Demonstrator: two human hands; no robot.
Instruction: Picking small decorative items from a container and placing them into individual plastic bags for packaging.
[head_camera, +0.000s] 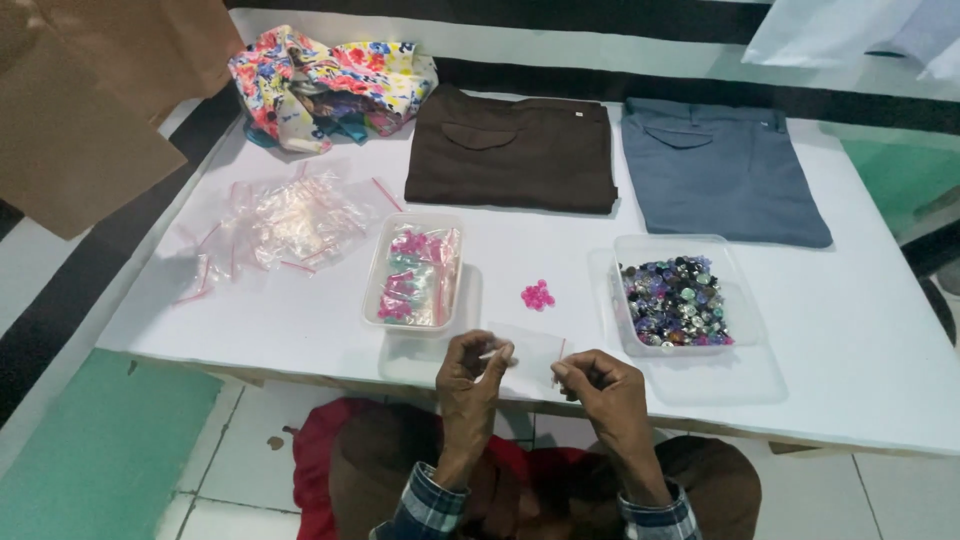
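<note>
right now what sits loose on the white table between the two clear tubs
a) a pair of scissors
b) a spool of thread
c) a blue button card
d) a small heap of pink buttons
d: a small heap of pink buttons lies on the bare white table, between the tub of filled bags and the tub of mixed buttons.

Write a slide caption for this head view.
Both hands hold a small clear bag above a white table, between two tubs of buttons.

Bright, even overhead light; soft shadows, slight blur.
</note>
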